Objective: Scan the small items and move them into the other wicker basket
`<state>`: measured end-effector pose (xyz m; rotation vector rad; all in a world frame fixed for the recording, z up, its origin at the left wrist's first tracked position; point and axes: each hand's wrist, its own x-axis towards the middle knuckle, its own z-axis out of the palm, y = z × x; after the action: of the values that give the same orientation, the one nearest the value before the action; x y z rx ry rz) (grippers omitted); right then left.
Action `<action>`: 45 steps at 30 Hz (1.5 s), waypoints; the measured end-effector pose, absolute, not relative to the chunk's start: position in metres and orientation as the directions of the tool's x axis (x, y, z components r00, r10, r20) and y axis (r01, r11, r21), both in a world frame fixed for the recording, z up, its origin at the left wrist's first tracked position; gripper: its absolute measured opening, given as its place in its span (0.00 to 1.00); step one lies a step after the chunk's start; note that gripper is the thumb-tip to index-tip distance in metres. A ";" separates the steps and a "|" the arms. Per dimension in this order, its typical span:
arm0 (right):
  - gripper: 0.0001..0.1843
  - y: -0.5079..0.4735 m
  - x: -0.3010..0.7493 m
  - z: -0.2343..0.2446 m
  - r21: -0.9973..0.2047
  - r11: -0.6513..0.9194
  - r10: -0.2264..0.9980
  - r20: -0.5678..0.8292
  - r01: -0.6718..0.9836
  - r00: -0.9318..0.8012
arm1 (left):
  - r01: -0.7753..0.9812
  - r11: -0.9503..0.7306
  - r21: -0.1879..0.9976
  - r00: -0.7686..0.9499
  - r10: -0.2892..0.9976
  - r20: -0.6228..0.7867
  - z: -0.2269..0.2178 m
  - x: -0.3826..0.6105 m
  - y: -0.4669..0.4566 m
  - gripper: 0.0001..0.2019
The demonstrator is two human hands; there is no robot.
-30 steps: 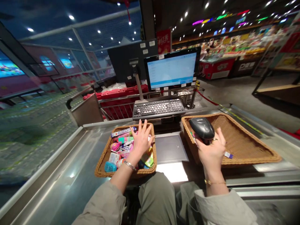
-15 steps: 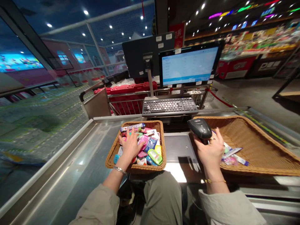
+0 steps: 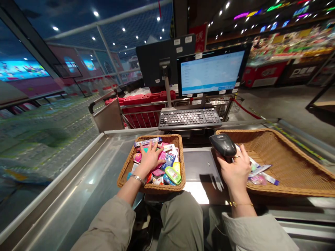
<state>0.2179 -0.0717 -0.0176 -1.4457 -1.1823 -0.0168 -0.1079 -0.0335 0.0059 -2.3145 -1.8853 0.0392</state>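
The left hand [image 3: 150,162] is spread loosely over the small packages [image 3: 170,161] in the left basket [image 3: 182,164]; better to pinch only one from the top. The right hand [image 3: 234,169] grasps the scanner [image 3: 223,144] beside the right basket [image 3: 295,162]; steady holding helps

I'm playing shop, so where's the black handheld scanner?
In the head view, the black handheld scanner is right of centre, in the right hand, at the left end of the larger brown woven basket.
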 end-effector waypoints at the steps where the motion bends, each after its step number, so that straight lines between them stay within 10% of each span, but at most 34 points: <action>1: 0.25 -0.072 0.218 -0.017 -0.734 0.223 0.628 0.611 0.641 0.481 | 0.970 -0.204 -0.135 0.215 0.974 0.073 0.007 -0.107 -0.034 0.29; 17: 0.26 -0.074 0.220 -0.019 -0.752 0.210 0.639 0.589 0.625 0.494 | 0.977 -0.198 -0.084 0.199 0.980 0.009 0.045 -0.147 -0.052 0.04; 45: 0.19 -0.083 0.212 -0.019 -0.569 0.377 0.630 0.736 0.731 0.249 | 0.917 -0.396 -0.040 0.341 0.731 0.591 0.049 -0.057 -0.017 0.07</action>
<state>0.2125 -0.0832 -0.0192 -1.3107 -1.4401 -0.1062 -0.0570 -0.0166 0.0485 -2.2451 -1.4547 -0.7033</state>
